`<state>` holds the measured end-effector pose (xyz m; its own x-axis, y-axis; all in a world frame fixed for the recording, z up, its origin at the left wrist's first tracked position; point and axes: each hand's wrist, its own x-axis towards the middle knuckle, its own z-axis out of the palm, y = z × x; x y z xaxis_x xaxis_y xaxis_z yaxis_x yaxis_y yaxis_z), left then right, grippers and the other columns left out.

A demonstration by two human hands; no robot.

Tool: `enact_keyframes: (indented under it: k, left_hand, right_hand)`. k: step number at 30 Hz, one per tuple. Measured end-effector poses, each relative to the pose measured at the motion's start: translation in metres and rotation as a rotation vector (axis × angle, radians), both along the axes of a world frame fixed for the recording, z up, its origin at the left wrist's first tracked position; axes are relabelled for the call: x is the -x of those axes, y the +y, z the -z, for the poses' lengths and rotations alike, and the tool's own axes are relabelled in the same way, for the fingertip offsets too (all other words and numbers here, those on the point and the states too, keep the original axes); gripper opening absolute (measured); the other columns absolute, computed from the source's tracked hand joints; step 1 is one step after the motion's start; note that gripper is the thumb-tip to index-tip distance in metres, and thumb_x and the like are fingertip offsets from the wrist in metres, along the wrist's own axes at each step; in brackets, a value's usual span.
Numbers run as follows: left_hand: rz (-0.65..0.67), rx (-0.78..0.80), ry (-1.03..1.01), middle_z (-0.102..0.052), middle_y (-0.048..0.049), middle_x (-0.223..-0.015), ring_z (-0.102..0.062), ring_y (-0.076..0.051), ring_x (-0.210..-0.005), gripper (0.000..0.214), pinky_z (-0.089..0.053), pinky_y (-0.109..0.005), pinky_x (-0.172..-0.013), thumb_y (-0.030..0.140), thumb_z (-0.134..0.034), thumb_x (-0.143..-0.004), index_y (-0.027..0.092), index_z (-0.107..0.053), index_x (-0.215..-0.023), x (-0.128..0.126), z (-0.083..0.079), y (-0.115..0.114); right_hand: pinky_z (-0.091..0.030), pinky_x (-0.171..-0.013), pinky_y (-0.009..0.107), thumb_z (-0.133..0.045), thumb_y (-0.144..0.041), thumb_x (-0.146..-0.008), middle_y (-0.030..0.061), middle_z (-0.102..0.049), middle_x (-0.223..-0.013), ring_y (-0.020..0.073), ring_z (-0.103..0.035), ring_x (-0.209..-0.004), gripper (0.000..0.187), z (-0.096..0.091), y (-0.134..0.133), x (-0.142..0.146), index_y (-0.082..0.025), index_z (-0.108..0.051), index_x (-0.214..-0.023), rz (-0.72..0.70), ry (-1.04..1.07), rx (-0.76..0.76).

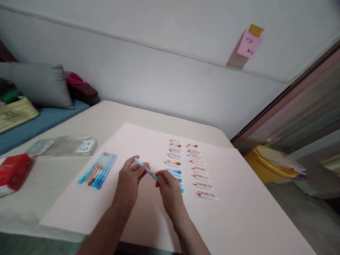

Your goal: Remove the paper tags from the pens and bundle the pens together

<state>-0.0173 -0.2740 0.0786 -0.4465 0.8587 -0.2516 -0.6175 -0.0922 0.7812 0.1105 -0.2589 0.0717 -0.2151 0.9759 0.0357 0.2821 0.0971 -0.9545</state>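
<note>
A slim light blue pen (151,173) is held slantwise above the pink sheet, its upper end pointing to the far left. My left hand (129,179) pinches it near that upper end with thumb and fingers. The fingers of my right hand (170,189) close round its lower end and hide the tip. To the left, a bundle of blue and brown pens (101,170) lies side by side. Beyond my right hand, two columns of pens lie spaced apart, among them a blue pen (174,172) and a pink pen (205,194). My right hand partly covers the nearest blue ones.
A pink sheet (148,138) covers much of the table (111,111), which stands against a white wall. Clear plastic packaging (66,145) and a red package (16,171) lie on the left. A yellow bucket (273,164) stands beyond the right edge.
</note>
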Motion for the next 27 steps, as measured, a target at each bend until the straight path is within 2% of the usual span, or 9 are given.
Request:
enact_keyframes:
  k: [5, 8, 11, 15, 19, 21, 24, 27]
  left_hand:
    - [0.028, -0.006, 0.009, -0.068, -0.0053, -0.077, -0.064, -0.018, -0.083, 0.05, -0.046, -0.037, -0.086, 0.013, -0.07, -0.064, 0.016, -0.051, -0.11, 0.001, 0.001, 0.001]
    - [0.031, 0.01, -0.001, -0.068, -0.0057, -0.078, -0.063, -0.018, -0.083, 0.049, -0.047, -0.037, -0.085, 0.013, -0.072, -0.062, 0.015, -0.053, -0.107, 0.0, 0.004, 0.003]
    - [0.03, 0.083, 0.035, -0.066, -0.0052, -0.078, -0.062, -0.016, -0.078, 0.036, -0.048, -0.033, -0.079, 0.021, -0.074, -0.061, 0.014, -0.059, -0.093, -0.003, 0.007, 0.003]
    - [0.055, 0.154, 0.098, -0.059, 0.0, -0.066, -0.056, -0.01, -0.064, 0.026, -0.048, -0.027, -0.07, 0.031, -0.076, -0.059, 0.014, -0.062, -0.072, -0.006, 0.009, 0.002]
    - [0.052, 0.137, 0.114, -0.059, -0.0011, -0.067, -0.056, -0.011, -0.065, 0.024, -0.048, -0.028, -0.072, 0.03, -0.075, -0.06, 0.013, -0.062, -0.071, -0.005, 0.007, 0.001]
    - [0.068, 0.119, 0.125, -0.061, -0.0025, -0.07, -0.057, -0.012, -0.067, 0.023, -0.048, -0.029, -0.072, 0.028, -0.074, -0.062, 0.013, -0.062, -0.074, -0.005, 0.005, 0.001]
    - [0.075, 0.093, 0.146, -0.065, -0.0047, -0.074, -0.06, -0.015, -0.072, 0.027, -0.049, -0.031, -0.075, 0.025, -0.072, -0.064, 0.013, -0.062, -0.085, -0.006, 0.004, 0.001]
    - [0.095, 0.072, 0.141, -0.067, -0.0066, -0.079, -0.062, -0.018, -0.077, 0.037, -0.049, -0.036, -0.079, 0.023, -0.07, -0.066, 0.013, -0.059, -0.099, -0.006, 0.002, 0.001]
  right_hand:
    - [-0.019, -0.036, 0.019, -0.046, -0.026, -0.077, -0.0044, -0.05, -0.054, 0.0053, -0.028, -0.037, 0.014, 0.003, 0.003, 0.002, -0.017, -0.056, -0.073, -0.039, 0.258, 0.315]
    - [-0.015, -0.035, 0.019, -0.047, -0.027, -0.075, -0.005, -0.051, -0.054, 0.0041, -0.023, -0.034, 0.013, 0.004, 0.004, 0.003, -0.017, -0.056, -0.075, -0.024, 0.33, 0.403]
    - [-0.02, -0.035, 0.02, -0.046, -0.027, -0.077, -0.0035, -0.053, -0.054, 0.0056, -0.029, -0.036, 0.016, 0.006, 0.004, 0.003, -0.017, -0.058, -0.071, 0.0, 0.224, 0.267]
    - [-0.03, -0.043, 0.021, -0.042, -0.028, -0.084, -0.0018, -0.056, -0.059, 0.0095, -0.043, -0.047, 0.024, 0.004, 0.001, 0.0, -0.019, -0.059, -0.071, -0.013, -0.003, 0.04]
    - [-0.034, -0.054, 0.023, -0.048, -0.028, -0.084, -0.001, -0.06, -0.069, 0.0125, -0.05, -0.06, 0.014, 0.0, -0.006, 0.001, -0.021, -0.06, -0.084, -0.063, -0.238, -0.171]
    - [-0.032, -0.056, 0.024, -0.046, -0.027, -0.086, 0.0008, -0.059, -0.07, 0.0134, -0.05, -0.062, 0.016, 0.0, -0.009, 0.002, -0.019, -0.059, -0.081, -0.049, -0.348, -0.268]
    - [-0.03, -0.053, 0.024, -0.039, -0.029, -0.09, 0.0003, -0.055, -0.063, 0.0127, -0.046, -0.057, 0.026, 0.002, -0.009, 0.002, -0.018, -0.056, -0.073, -0.033, -0.376, -0.258]
    - [-0.029, -0.048, 0.022, -0.039, -0.031, -0.089, -0.0028, -0.049, -0.055, 0.011, -0.043, -0.051, 0.028, 0.0, -0.005, 0.001, -0.019, -0.055, -0.069, -0.059, -0.26, -0.056]
